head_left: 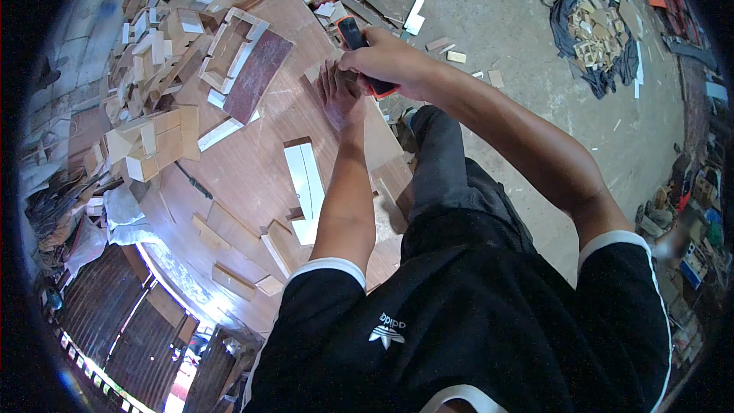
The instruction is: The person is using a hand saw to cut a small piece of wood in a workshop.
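Observation:
My right hand (382,61) is closed round a black and red-orange hand tool (354,35) at the upper middle, over the edge of the wooden work surface (260,180). Just left of it, my left hand (339,99) rests with bent, slightly spread fingers on a light board (375,134) along that edge. Its fingertips are partly hidden by the right hand. A white board piece (304,183) lies below the left hand, and a dark reddish panel (256,80) lies to its left beside a small open wooden frame (229,50).
Piles of small wooden boxes and pieces (157,141) cover the left of the surface. The concrete floor (535,122) on the right has scattered offcuts (455,56) and a dark sack heaped with scraps (592,38). Clutter (688,245) lines the far right.

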Available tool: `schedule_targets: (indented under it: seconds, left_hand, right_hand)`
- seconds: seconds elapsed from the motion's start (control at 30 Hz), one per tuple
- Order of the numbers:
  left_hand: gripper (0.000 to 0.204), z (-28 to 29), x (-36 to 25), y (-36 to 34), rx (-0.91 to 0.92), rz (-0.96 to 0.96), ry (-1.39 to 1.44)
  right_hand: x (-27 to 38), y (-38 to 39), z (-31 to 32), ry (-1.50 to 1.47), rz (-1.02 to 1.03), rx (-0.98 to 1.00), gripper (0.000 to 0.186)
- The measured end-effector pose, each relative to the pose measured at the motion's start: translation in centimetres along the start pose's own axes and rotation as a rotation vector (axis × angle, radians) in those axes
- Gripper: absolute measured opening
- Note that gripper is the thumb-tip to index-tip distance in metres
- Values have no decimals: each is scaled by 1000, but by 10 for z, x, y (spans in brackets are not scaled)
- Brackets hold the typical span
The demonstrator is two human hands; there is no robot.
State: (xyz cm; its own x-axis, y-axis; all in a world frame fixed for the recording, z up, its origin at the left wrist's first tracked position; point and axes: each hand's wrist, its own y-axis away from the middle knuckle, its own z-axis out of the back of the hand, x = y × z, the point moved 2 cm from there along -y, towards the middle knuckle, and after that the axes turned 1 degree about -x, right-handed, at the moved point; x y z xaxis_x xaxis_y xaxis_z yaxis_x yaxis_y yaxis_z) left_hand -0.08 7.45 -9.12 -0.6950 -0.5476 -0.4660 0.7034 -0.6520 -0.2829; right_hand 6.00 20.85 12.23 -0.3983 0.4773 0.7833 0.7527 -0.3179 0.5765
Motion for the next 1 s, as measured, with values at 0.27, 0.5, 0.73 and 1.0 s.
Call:
schedule_targets:
  seconds: [0.27,0.5,0.73,1.0]
  left_hand:
    - [44,-8,5,7,-54,-16,-25]
    - [37,-19,18,10,-8,-6,-92]
    - [51,-25,21,19,12,126,31]
    - [56,-52,48,24,57,153,83]
  right_hand:
    - [25,-40,-22,75,15,-61,26]
    - [31,-48,-43,262,-54,-70,39]
    - [15,-24,-24,200,31,-64,23]
    - [3,-42,-20,224,22,-71,33]
